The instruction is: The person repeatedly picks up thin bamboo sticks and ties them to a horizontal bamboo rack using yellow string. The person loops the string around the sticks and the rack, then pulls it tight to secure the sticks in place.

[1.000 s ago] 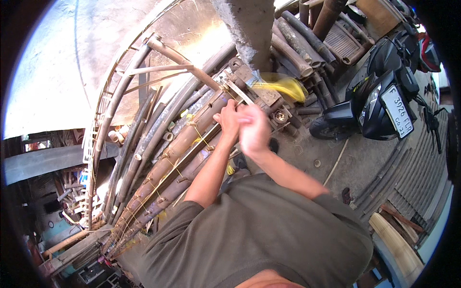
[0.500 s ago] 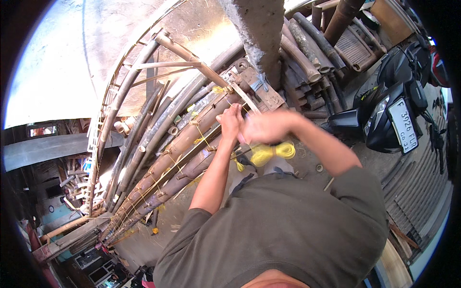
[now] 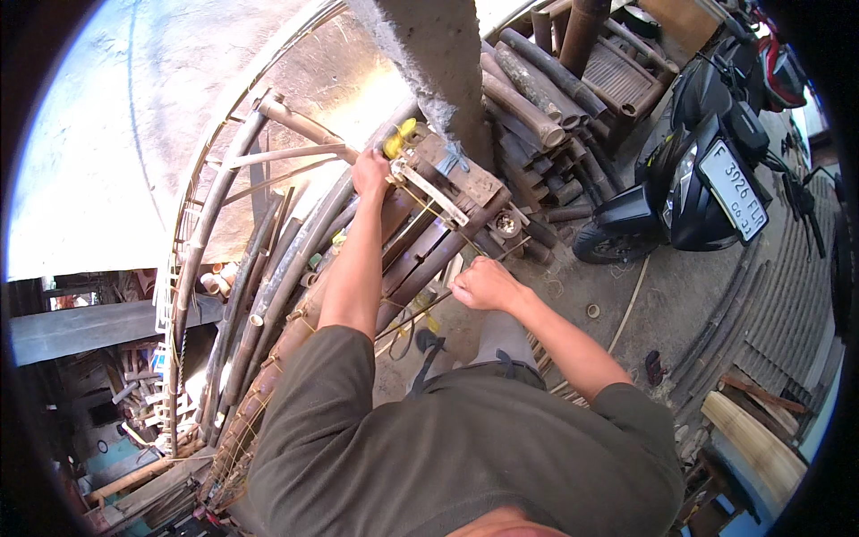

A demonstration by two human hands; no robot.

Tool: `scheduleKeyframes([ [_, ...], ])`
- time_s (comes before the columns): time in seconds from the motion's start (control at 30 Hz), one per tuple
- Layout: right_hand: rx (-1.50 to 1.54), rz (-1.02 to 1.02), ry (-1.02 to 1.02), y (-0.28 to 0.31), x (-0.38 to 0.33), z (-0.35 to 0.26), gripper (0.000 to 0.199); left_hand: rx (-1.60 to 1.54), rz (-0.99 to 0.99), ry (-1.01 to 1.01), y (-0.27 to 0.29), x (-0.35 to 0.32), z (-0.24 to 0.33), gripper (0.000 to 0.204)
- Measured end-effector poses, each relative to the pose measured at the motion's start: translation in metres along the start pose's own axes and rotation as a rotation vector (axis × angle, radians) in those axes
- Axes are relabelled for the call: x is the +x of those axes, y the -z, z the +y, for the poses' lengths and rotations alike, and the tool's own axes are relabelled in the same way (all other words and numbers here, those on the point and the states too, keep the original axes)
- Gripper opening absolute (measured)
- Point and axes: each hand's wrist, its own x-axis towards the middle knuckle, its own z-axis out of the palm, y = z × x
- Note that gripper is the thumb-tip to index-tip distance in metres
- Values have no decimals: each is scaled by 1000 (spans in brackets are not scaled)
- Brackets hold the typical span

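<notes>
My left hand (image 3: 369, 172) is closed at the far end of the bamboo poles, against a bundle of yellow cord (image 3: 400, 138) that it appears to hold. A thin strand of the cord runs from there past a pale flat strip (image 3: 431, 192) toward my right hand. Nearer to me, my right hand (image 3: 488, 285) is pinched shut on that strand, clear of the poles. Between my arms lie thick brown bamboo poles (image 3: 416, 259), lashed along their length with yellow cord. A wooden block (image 3: 461, 174) with blue cord tied on it sits at their end.
A concrete post (image 3: 447, 63) rises just beyond the block. Stacked bamboo lengths (image 3: 537, 89) lie behind it. A black motorbike (image 3: 689, 170) stands at right, near corrugated sheets (image 3: 787, 331). To the left, a curved bamboo frame (image 3: 201, 215) leans by more poles.
My hands have moved apart: the left went up and away to the pole end, the right came down nearer me. The yellow bundle shifted from below my right hand to my left hand.
</notes>
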Motion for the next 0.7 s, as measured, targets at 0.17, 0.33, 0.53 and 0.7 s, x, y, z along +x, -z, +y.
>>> scheduleKeyframes([
  [0.17, -78, 169, -65, -34, 10, -72, 13, -177, -298, -75, 93, -40, -29, 39],
  [0.33, 625, -295, -129, -147, 11, -163, 23, 120, -89, -148, 227, -134, -169, 36],
  [0.53, 2073, 786, -846, -228, 52, -253, 27, -118, -423, -154, 229, -261, -262, 24],
  [0.7, 1956, 323, 48, -169, 126, -373, 27, -188, 37, -304, 191, -280, -280, 31],
])
